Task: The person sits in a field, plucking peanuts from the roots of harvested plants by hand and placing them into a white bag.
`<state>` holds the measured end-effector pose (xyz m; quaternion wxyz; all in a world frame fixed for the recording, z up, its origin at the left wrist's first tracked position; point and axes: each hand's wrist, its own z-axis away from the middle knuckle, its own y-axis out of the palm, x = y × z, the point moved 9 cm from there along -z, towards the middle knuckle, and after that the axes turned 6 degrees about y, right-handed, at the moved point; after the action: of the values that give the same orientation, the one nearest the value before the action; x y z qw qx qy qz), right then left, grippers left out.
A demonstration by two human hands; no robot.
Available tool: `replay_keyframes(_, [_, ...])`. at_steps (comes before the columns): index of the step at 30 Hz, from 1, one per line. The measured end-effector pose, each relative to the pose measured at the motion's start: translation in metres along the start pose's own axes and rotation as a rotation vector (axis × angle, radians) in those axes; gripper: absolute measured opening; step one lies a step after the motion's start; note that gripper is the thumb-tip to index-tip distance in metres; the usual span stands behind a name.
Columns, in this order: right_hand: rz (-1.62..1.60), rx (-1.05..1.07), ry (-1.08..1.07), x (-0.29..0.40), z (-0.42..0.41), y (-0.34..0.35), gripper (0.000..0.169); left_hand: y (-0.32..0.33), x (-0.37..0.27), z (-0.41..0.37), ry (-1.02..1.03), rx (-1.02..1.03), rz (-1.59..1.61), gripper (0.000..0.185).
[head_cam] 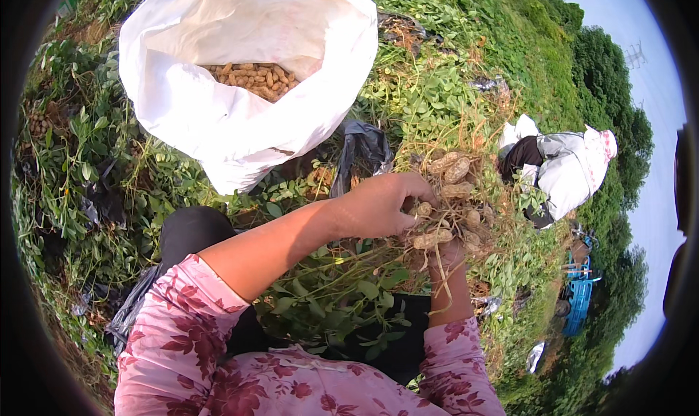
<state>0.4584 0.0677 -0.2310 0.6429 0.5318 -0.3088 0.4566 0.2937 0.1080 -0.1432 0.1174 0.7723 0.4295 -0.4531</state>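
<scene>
A peanut plant lies across my lap, its leafy stems (360, 290) trailing to the left and its root end raised before me. Several earthy pods (456, 170) hang among the tangled roots. My right hand (449, 256) holds this cluster from below and is mostly hidden behind pods and roots. Reaching in from the left, my left hand (382, 203) has its fingers and thumb around a small pod (424, 209) at the cluster's near side. Beyond my left arm stands a large white woven sack (246, 121), wide at the mouth, with loose peanuts (256, 80) inside.
Black plastic film (360, 148) lies by the sack. Pulled peanut plants (82, 159) cover the ground at left. Another person (568, 164) in light clothing and a head covering bends low at right. Behind them are a blue vehicle (579, 301) and trees (606, 72).
</scene>
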Motion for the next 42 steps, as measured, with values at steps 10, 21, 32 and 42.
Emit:
replay_keyframes(10, [0.049,-0.275,-0.012,0.032,0.006,-0.089,0.022,-0.088,-0.053,0.011,0.072,-0.225,-0.511,0.012])
replay_keyframes(21, [0.215,-0.472,-0.048,0.05,0.017,-0.024,0.012,-0.023,-0.071,0.005,0.236,-0.291,-0.331,0.011])
replay_keyframes(32, [0.249,-0.492,0.052,0.024,0.024,0.003,0.029,-0.003,-0.027,-0.002,-0.022,-0.282,-0.785,0.023])
replay_keyframes(42, [0.37,-0.408,0.011,0.036,0.02,-0.011,0.034,0.005,-0.045,-0.007,0.238,-0.196,-0.742,0.019])
